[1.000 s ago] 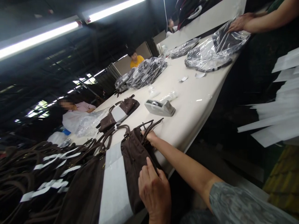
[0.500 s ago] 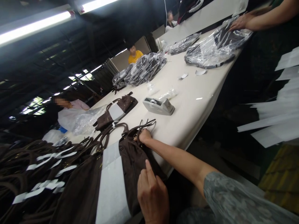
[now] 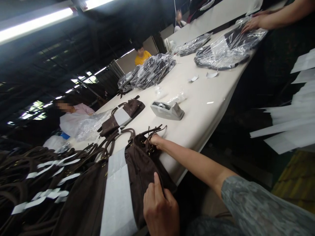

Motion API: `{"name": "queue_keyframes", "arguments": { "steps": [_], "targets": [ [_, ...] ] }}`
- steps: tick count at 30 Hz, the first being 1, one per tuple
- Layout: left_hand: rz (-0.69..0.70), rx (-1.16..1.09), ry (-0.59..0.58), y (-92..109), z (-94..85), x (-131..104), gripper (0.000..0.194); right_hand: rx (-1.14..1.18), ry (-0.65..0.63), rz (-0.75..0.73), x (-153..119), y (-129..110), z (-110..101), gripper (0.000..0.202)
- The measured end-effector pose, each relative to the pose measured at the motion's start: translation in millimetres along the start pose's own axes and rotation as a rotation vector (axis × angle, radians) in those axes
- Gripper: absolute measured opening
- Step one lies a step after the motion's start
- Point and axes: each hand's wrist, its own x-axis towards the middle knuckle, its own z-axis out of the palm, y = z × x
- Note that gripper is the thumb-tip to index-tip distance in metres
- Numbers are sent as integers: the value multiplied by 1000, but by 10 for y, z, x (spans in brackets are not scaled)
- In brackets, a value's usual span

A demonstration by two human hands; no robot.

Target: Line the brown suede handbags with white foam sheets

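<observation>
A dark brown handbag (image 3: 145, 173) with a white paper band (image 3: 118, 193) round its middle lies in front of me at the table edge. My right hand (image 3: 155, 141) reaches in from the right and grips its far end, by the thin cords and gold-coloured fittings. Those cords and the bag partly hide its fingertips. At the bottom, my left hand (image 3: 161, 209) holds the bag's near side, index finger extended along the fabric and the other fingers curled. Beyond the right hand, a grey tape dispenser (image 3: 167, 110) stands on the white table (image 3: 197, 108).
Many brown bags with paper-wrapped handles (image 3: 36, 183) crowd the left. Another banded handbag (image 3: 123, 116) lies farther off. Plastic-wrapped bags (image 3: 152, 72) are piled beyond it. At upper right, a co-worker's hands (image 3: 256, 23) touch a wrapped bag (image 3: 221, 49). White paper sheets (image 3: 295, 114) hang right.
My right hand has shifted slightly right at the bag's far end, and the cords and fittings there have moved with it. My left hand stays almost in place.
</observation>
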Motion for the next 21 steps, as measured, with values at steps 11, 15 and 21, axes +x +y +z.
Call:
{"name": "queue_keyframes", "arguments": {
  "steps": [11,15,21],
  "targets": [
    [190,233,-140,278,208,-243,36,-386,101,-120,-13,17,24,22],
    [159,84,-39,185,234,-497,37,-379,67,-41,34,-41,-23,25],
    [207,-40,-40,78,403,-797,55,-262,-130,13,-29,-131,-164,40]
  ]
}}
